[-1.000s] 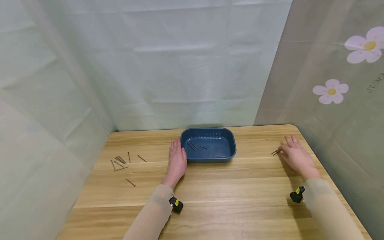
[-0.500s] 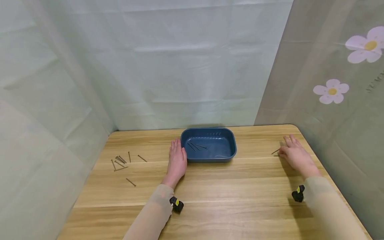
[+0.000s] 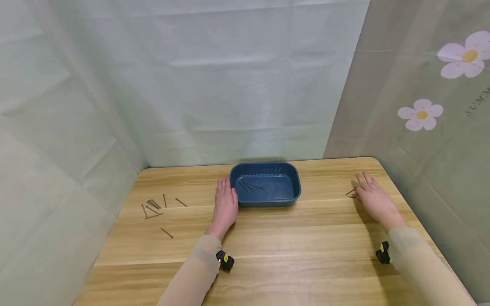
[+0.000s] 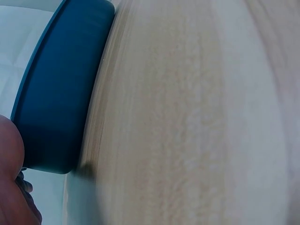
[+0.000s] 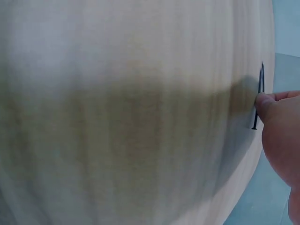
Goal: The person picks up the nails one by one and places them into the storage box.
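My left hand (image 3: 225,207) lies along the left end of a dark blue plastic tray (image 3: 272,204), fingers straight and touching its wall. In the left wrist view, part of that hand (image 4: 10,173) shows beside the tray's outer side (image 4: 61,89). Inside the tray lie a few nails (image 3: 250,187). Over at the right, my right hand (image 3: 376,203) pinches a nail (image 3: 350,192) between thumb and finger, low over the table. A second nail (image 3: 351,197) shows just beneath the fingertips. In the right wrist view, the nail head (image 5: 254,128) points down past my thumb (image 5: 265,104).
Several loose nails (image 3: 154,205) are grouped on the left of the wooden table (image 3: 291,255). A single nail (image 3: 166,233) lies nearer the front. Pale cloth (image 3: 237,85) hangs behind the table, and flower-printed cloth (image 3: 417,144) hangs at the right.
The two nails at my right fingertips, close together a second ago, now spread apart at an angle. My right hand has shifted slightly left. The left hand and tray stay put.
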A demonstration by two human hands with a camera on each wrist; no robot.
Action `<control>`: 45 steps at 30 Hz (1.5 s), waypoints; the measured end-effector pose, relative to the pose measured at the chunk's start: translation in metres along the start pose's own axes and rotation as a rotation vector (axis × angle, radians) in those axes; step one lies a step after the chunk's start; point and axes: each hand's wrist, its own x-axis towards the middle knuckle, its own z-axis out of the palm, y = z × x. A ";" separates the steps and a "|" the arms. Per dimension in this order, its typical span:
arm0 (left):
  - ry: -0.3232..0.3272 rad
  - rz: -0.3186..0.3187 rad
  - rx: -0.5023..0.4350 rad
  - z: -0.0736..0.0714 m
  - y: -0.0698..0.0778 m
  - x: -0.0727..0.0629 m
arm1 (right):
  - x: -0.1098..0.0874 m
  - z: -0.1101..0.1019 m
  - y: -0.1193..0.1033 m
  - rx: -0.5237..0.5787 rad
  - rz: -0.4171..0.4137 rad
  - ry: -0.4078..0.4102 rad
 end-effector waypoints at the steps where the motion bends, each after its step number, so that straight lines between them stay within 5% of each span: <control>1: 0.001 0.001 0.000 0.000 0.000 0.000 | -0.001 0.001 0.000 -0.002 -0.002 0.009; 36: -0.010 -0.005 0.024 -0.001 0.001 0.001 | -0.004 0.008 -0.013 0.040 0.141 -0.058; 45: -0.010 -0.004 0.020 0.000 0.000 0.002 | -0.004 0.010 -0.019 0.085 0.131 0.024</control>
